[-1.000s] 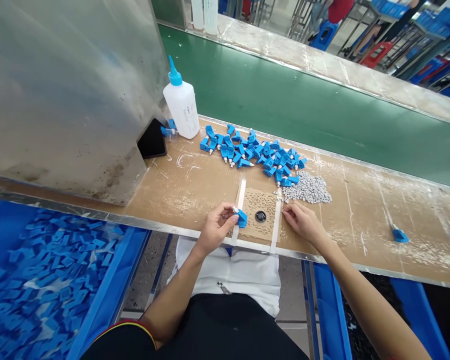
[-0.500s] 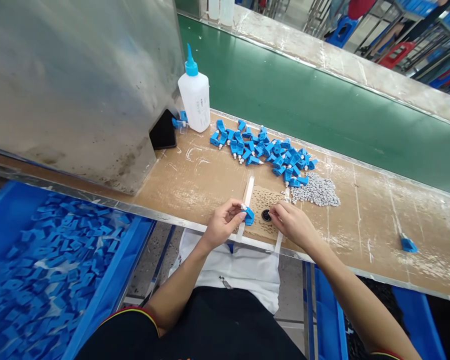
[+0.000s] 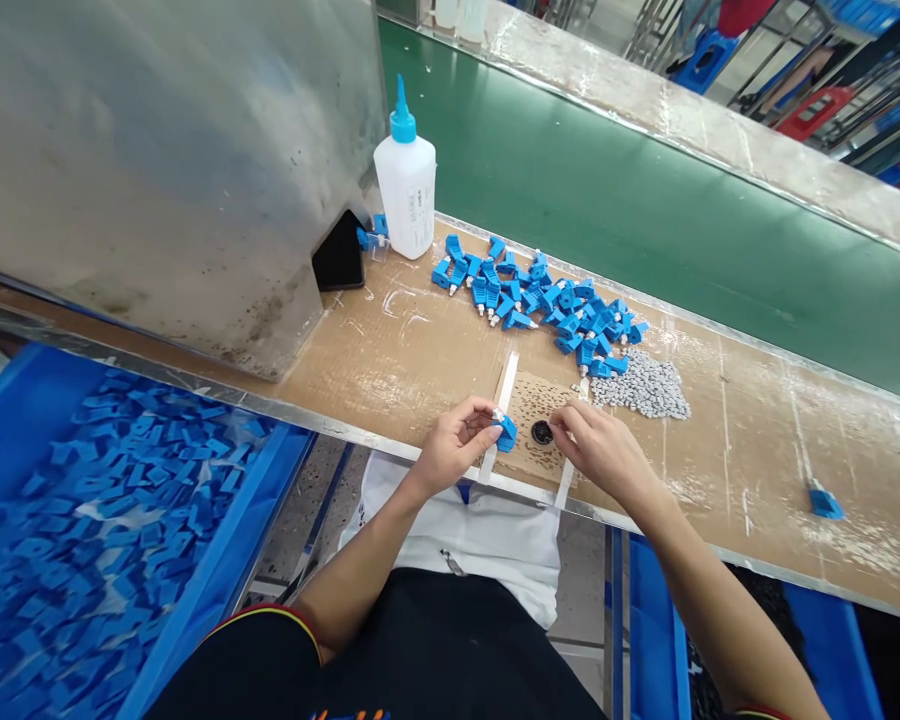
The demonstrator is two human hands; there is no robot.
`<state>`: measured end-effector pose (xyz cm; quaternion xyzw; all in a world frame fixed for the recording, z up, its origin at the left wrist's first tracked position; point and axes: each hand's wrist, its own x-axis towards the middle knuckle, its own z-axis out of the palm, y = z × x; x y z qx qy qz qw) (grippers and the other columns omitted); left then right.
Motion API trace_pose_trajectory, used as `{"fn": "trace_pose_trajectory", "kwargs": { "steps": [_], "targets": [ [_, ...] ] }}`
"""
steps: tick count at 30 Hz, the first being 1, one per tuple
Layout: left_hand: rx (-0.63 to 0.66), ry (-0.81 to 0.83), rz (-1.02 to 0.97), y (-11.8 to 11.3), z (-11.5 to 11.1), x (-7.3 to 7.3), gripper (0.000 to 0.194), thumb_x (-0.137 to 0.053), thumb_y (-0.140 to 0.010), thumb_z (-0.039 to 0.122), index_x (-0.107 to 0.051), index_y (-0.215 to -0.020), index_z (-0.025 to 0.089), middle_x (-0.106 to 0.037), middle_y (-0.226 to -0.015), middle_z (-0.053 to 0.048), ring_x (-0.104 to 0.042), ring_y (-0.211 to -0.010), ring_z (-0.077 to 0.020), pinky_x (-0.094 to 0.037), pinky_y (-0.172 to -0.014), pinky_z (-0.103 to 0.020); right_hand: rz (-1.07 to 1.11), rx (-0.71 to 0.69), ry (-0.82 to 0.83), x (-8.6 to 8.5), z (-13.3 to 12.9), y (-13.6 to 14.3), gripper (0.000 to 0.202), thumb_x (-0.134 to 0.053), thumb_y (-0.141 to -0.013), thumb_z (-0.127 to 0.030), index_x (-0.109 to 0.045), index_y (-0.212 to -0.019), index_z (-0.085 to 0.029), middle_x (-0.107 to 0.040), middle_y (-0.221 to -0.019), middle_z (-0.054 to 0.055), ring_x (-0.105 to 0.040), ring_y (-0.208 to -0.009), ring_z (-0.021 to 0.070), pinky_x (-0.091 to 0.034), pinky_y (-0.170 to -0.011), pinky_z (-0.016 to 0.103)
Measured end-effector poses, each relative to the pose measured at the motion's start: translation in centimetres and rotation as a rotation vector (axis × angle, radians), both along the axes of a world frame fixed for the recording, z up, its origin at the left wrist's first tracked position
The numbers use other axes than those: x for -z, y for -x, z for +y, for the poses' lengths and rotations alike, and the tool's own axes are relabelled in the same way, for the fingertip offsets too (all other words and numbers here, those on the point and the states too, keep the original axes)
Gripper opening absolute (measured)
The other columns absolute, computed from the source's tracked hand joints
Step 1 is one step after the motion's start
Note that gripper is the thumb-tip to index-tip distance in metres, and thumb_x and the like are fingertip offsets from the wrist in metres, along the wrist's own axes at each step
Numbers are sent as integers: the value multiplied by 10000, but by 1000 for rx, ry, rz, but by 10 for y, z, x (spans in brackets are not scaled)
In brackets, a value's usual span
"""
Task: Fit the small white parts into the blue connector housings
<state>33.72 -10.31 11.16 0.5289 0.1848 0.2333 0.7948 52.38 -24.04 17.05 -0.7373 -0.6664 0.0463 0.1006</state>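
Observation:
My left hand (image 3: 457,445) pinches a blue plastic part (image 3: 505,433) with a white tip, above the left tape strip of a speckled brown patch (image 3: 525,400). The fingers of my right hand (image 3: 596,440) are pressed together at the right rim of a small round black piece (image 3: 541,432) on that patch; whether they grip it or something tiny is hidden. Behind my hands lies a pile of blue parts (image 3: 525,290) with white tips. Beside its right end is a heap of small grey pieces (image 3: 649,385).
A white bottle (image 3: 409,195) with a blue nozzle stands at the back left, near a black object (image 3: 340,255) and a metal panel (image 3: 157,180). One blue part (image 3: 825,502) lies far right. A blue bin (image 3: 270,470) of blue parts stands lower left.
The view has shifted slightly, moving the bench contents rightward in the picture. Both hands keep nearly the same places over the patch, the blue part still in my left hand.

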Motion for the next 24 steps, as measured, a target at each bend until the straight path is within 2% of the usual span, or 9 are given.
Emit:
{"fn": "trace_pose_trajectory", "kwargs": {
  "steps": [5, 10, 13, 17, 24],
  "targets": [
    [32, -39, -11, 0, 2, -4, 232, -751, -844, 354, -705, -986, 177, -723, -889, -56, -686, -816, -154, -572, -769, -252, 295, 174, -293, -12, -3, 29, 132, -504, -986, -225, -542, -861, -245, -621, -773, 18, -574, -660, 160, -461, -618, 291],
    [46, -63, -15, 0, 3, -8, 244, -769, -827, 403, -719, -918, 182, -716, -859, -50, -692, -819, -173, -581, -778, -276, 484, 279, -527, -1, 10, 71, 107, -540, -961, -181, -549, -878, -248, -671, -845, 29, -636, -756, 172, -504, -645, 293],
    [40, -54, -26, 0, 3, -8, 281, -770, -821, 445, -721, -921, 186, -721, -885, -56, -698, -836, -179, -587, -789, -282, 580, 326, -549, 8, 18, 82, 94, -546, -961, -205, -568, -878, -245, -685, -884, 43, -656, -820, 186, -528, -672, 302],
    [39, -66, -30, -1, 3, -6, 292, -762, -830, 457, -724, -927, 184, -724, -902, -60, -707, -855, -182, -592, -806, -287, 619, 374, -543, 14, 22, 84, 104, -549, -960, -238, -581, -862, -239, -681, -862, 50, -650, -808, 194, -537, -675, 319],
    [37, -110, -34, 0, 3, -4, 293, -744, -855, 441, -714, -956, 168, -730, -913, -56, -719, -873, -173, -589, -795, -258, 571, 341, -573, 17, 22, 84, 94, -566, -956, -188, -578, -874, -232, -668, -856, 37, -645, -802, 172, -538, -675, 300]
  ]
}}
